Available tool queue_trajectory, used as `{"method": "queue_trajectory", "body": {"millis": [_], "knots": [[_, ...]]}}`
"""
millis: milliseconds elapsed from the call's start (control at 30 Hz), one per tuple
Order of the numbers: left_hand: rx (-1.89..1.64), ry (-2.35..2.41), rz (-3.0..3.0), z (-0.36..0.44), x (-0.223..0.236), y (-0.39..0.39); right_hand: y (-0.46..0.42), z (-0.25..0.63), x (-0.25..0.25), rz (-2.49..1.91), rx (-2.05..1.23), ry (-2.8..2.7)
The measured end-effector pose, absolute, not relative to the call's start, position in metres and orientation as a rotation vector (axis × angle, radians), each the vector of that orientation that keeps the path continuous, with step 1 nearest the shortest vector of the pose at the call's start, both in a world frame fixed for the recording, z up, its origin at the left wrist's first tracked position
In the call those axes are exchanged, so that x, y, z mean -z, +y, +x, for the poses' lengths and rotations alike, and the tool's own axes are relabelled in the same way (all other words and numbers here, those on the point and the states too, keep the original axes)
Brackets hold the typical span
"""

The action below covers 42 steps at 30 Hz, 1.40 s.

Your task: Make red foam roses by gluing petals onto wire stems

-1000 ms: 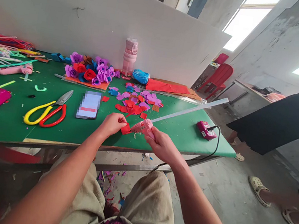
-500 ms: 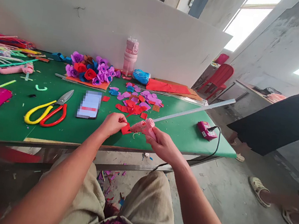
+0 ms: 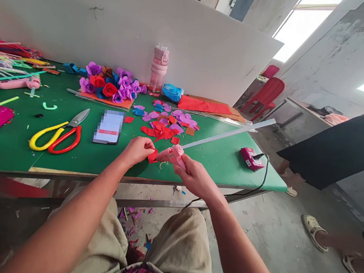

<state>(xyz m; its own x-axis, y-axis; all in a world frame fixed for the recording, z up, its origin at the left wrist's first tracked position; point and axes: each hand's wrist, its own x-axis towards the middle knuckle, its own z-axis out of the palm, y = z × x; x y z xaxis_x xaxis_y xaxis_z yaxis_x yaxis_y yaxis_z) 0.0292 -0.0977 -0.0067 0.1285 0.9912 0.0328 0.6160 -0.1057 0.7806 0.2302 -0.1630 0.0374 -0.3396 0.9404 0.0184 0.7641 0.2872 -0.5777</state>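
Note:
My left hand (image 3: pixel 139 149) pinches a small red paper piece (image 3: pixel 152 156) just above the table's front part. Wrapped in my right hand (image 3: pixel 193 173) is a pink hot glue gun (image 3: pixel 173 154), its nozzle pointing left at the red piece; whether the tip touches it I cannot tell. A long translucent glue stick (image 3: pixel 233 134) sticks out of the gun's back. Behind my hands lies a loose pile of purple, red and blue petals (image 3: pixel 170 125). Finished paper roses (image 3: pixel 111 85) in purple, red and blue sit together farther back.
On the green table (image 3: pixel 61 166) lie scissors (image 3: pixel 62 132), a phone (image 3: pixel 108 127), a second glue gun (image 3: pixel 19 83) and pink power sockets (image 3: pixel 251 159) with a black cord. A pink bottle (image 3: pixel 158 71) stands by the white board. Another person (image 3: pixel 342 137) is at the right.
The glue gun has shifted slightly left, closer over the red paper piece, and its glue stick has moved left with it. My left hand stays nearly still.

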Motion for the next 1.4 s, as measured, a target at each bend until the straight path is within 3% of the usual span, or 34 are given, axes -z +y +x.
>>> {"method": "queue_trajectory", "body": {"millis": [1400], "knots": [[-0.767,1.539,1.776,0.029,0.006,-0.098,-0.167,0.224,-0.037,-1.544,-0.668,-2.167]]}}
